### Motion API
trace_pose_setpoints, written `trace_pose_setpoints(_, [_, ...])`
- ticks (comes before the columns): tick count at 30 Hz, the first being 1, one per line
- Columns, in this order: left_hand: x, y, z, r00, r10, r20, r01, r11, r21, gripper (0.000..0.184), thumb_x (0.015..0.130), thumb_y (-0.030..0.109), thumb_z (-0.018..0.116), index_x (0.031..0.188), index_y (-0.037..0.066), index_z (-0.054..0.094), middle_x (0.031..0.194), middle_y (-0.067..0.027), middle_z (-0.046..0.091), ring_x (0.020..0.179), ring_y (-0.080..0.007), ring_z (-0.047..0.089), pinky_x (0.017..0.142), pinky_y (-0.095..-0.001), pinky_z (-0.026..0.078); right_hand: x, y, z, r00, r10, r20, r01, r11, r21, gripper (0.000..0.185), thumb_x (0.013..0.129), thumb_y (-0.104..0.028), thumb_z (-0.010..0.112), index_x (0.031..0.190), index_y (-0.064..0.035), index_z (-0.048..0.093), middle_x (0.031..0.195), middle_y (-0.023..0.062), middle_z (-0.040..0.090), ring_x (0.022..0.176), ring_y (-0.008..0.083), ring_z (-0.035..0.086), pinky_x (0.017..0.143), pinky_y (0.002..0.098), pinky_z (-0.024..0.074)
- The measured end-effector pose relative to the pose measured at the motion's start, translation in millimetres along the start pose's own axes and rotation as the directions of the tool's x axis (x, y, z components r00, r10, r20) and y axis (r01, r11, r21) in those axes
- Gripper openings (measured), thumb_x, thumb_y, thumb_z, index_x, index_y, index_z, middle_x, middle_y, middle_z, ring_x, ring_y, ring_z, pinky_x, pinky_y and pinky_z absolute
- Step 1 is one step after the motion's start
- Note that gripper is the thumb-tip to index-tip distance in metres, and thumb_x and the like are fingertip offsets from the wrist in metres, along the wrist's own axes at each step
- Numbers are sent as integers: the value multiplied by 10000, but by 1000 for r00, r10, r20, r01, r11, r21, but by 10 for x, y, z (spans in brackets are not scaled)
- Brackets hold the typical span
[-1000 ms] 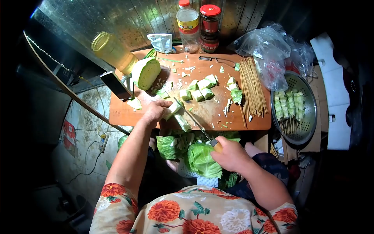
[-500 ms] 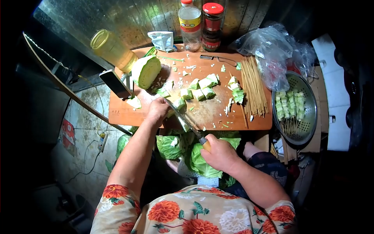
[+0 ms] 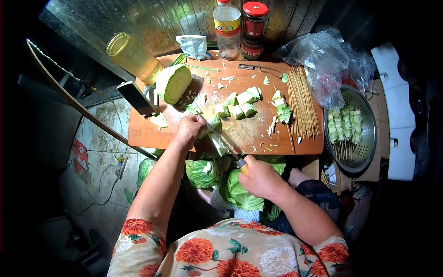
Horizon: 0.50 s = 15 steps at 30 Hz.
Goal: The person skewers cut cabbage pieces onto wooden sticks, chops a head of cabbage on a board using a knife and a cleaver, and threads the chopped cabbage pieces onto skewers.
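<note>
My right hand is wrapped around the wooden handle of a knife. Its long blade slants up and left across the cutting board, passing beside my left hand. My left hand's fingers are curled down on a piece of cabbage, mostly hidden by the hand and blade. Another pale cabbage piece lies by the blade near the board's front edge. Cut cabbage chunks sit mid-board, and a large cut cabbage rests at the back left.
Bamboo skewers lie on the right. A colander beside the board holds cabbage skewers. A phone, a jar of yellowish liquid, a bottle, red-lidded jars and a plastic bag surround it. Whole cabbages are below.
The knife blade has shifted slightly and its angle looks different beside my left hand. Both hands stay nearly in place. The view has moved a little.
</note>
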<state>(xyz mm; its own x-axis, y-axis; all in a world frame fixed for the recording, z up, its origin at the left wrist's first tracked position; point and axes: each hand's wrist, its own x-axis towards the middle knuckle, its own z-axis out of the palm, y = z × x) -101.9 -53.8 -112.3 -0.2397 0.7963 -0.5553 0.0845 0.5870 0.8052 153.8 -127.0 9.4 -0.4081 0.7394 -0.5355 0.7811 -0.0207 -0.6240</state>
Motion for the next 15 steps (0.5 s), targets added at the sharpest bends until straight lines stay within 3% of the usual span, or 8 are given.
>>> trace_pose_setpoints(4, [8,12,-11,1000,-12,-2,12,1000,16,43,875,63,614,845,34,624,740,-16,618,609,-96,562,542,-234,456,91,-22,-63,999,21,41,-22,1000,22,347,815,-208,562,1038,52,506,876,287,632,876,443,615,811,494,477])
trace_pose_setpoints(11, [-161,101,22,1000,-20,3,20,999,35,64,891,90,597,844,48,586,766,-12,600,632,-107,548,585,-224,448,367,-2,62,998,54,37,-54,998,-21,345,812,-208,566,1068,20,525,916,269,637,898,434,616,832,482,478])
trace_pose_setpoints(14, [-186,30,-10,997,78,9,-78,991,108,81,889,121,607,889,44,582,831,-44,609,640,-122,560,576,-253,469,378,65,166,999,54,-5,-54,998,-22,341,812,-212,568,1070,6,527,925,258,637,904,427,617,831,476,481])
trace_pose_setpoints(15, [-253,70,-14,996,91,-14,-84,960,267,97,887,133,611,906,44,577,841,-54,606,631,-132,562,567,-272,482,372,79,176,998,60,-13,-60,998,-18,340,811,-217,571,1068,1,527,932,252,637,909,422,617,832,473,482])
